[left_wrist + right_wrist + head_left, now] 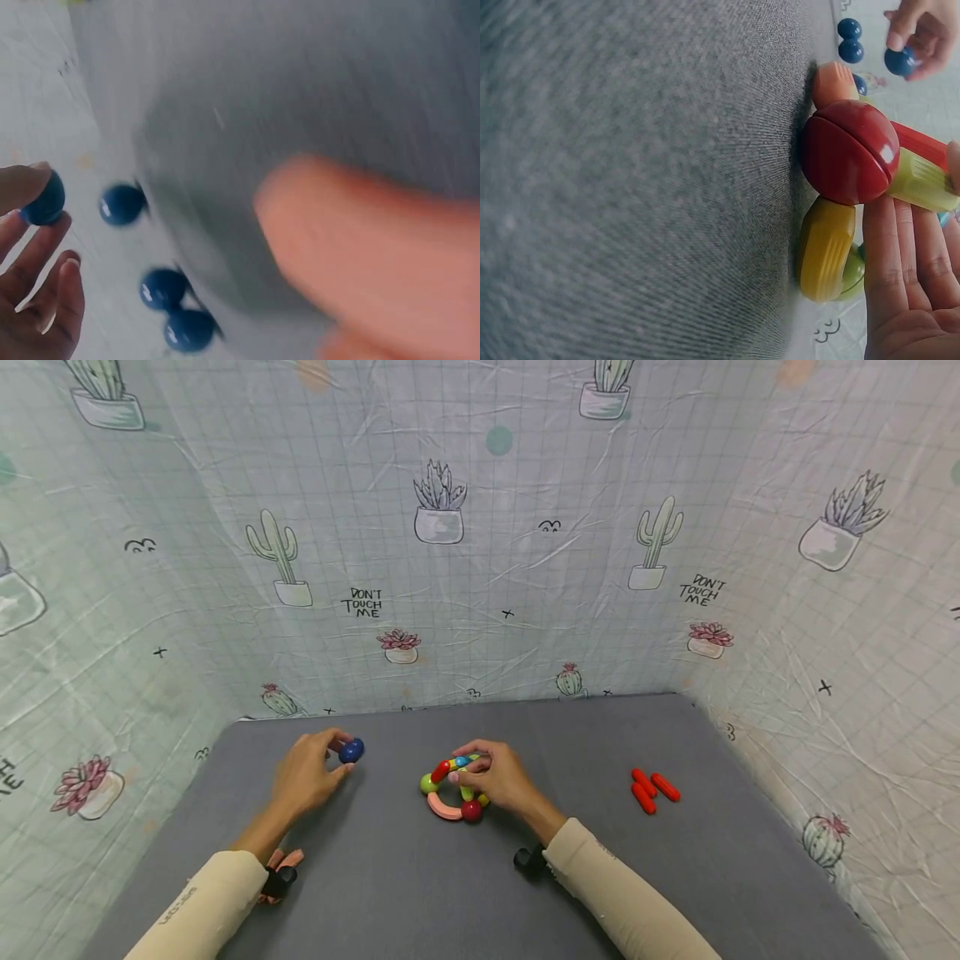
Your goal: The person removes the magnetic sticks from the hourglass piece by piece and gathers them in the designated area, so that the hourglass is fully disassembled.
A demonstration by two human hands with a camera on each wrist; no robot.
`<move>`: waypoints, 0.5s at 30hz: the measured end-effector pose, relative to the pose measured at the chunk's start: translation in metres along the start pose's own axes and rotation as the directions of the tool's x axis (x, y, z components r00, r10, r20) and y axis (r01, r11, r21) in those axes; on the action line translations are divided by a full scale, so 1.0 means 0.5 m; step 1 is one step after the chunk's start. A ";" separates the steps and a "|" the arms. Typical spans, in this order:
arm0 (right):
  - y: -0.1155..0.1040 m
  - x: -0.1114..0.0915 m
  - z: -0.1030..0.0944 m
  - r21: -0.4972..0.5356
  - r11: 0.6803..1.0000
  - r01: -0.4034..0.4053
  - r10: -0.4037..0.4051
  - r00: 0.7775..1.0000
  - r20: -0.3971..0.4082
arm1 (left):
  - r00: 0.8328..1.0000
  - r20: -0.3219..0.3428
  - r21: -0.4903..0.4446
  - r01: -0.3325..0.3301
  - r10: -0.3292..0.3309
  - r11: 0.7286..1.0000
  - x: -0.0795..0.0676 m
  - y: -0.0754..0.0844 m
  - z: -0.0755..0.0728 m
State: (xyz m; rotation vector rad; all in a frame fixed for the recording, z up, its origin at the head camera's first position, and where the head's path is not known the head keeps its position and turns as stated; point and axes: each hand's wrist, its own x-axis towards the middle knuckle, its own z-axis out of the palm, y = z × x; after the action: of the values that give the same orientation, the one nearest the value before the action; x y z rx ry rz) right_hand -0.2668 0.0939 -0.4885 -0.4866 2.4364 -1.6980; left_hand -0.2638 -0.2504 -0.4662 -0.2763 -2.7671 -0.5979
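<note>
"Where's the stick toy (467, 794)?"

"On the gray table (450, 902). The right hand (502, 777) pinches its 2 o'clock side, thumb near fingers. I can't tell which stick they have."

"And the blue ball (351, 751)?"

"At 10 o'clock from the toy. The left hand (307, 772) pinches it, thumb and fingertips spread just enough."

"How to do it well?"

"I'd press softly, so the toy doesn't pop apart, and hold the ball by its sides. Mind the peach sticks (295, 858) at 8 o'clock and 3 red sticks (665, 787) at 3 o'clock."
</note>
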 end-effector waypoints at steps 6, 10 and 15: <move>0.004 0.001 0.000 0.001 1.000 0.027 -0.027 1.000 -0.004 | 0.995 0.100 0.028 0.007 -0.010 1.000 0.010 -0.054 -0.014; 0.006 0.001 0.002 -0.003 1.000 0.021 -0.021 1.000 -0.005 | 0.985 0.168 0.088 0.015 -0.029 0.996 0.015 -0.071 -0.013; 0.004 0.000 0.003 -0.005 1.000 0.013 -0.013 1.000 -0.001 | 0.976 0.214 0.146 0.004 -0.035 0.989 0.021 -0.077 -0.004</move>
State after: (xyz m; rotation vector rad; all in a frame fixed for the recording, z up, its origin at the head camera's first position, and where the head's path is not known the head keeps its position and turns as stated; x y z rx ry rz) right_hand -0.2668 0.0935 -0.4909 -0.5029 2.4440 -1.6978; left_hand -0.2828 -0.2846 -0.4754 -0.2978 -3.0082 -0.3889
